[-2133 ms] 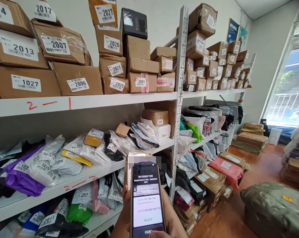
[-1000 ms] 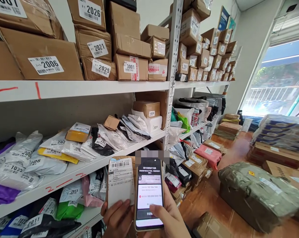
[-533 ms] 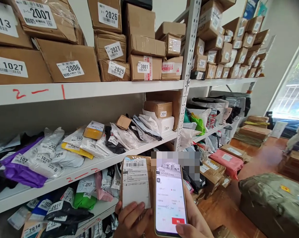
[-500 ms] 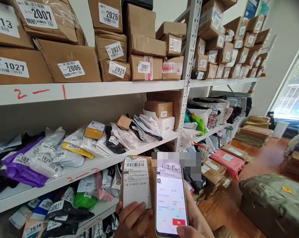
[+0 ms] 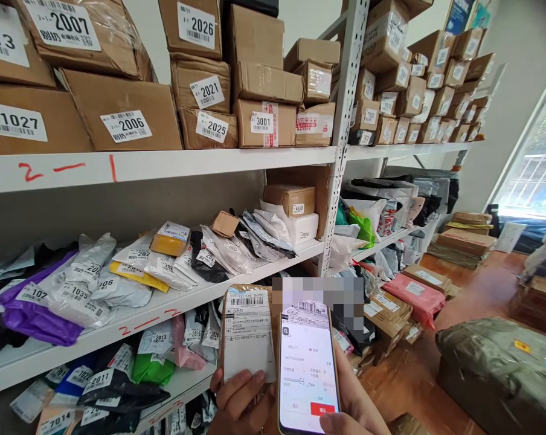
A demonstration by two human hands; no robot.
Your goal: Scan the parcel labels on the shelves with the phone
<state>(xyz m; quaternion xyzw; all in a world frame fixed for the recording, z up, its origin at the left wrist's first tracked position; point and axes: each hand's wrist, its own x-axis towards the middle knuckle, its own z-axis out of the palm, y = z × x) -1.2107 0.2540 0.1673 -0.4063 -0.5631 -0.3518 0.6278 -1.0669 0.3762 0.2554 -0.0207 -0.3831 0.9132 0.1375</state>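
My left hand (image 5: 243,402) grips a small cardboard parcel (image 5: 248,335) from below, its fingers lying over the front of a white shipping label with a barcode. Right beside it, my right hand (image 5: 352,402) holds a smartphone (image 5: 305,368) upright. The thumb of that hand rests at the red button low on the lit screen. On the screen are a picture of a label at the top and lines of small text below. The phone overlaps the parcel's right edge. A blurred patch hides what lies just above the phone.
White shelves (image 5: 218,158) carry numbered cardboard boxes (image 5: 125,112) above and bagged parcels (image 5: 80,284) below. A perforated post (image 5: 340,121) divides two shelf bays. On the wooden floor to the right lie a pink package (image 5: 420,296), flat cartons and a large green-wrapped bundle (image 5: 504,368).
The phone has shifted slightly left, covering a little more of the parcel's right side. Its screen text looks sharper. The shelf view has slid slightly left.
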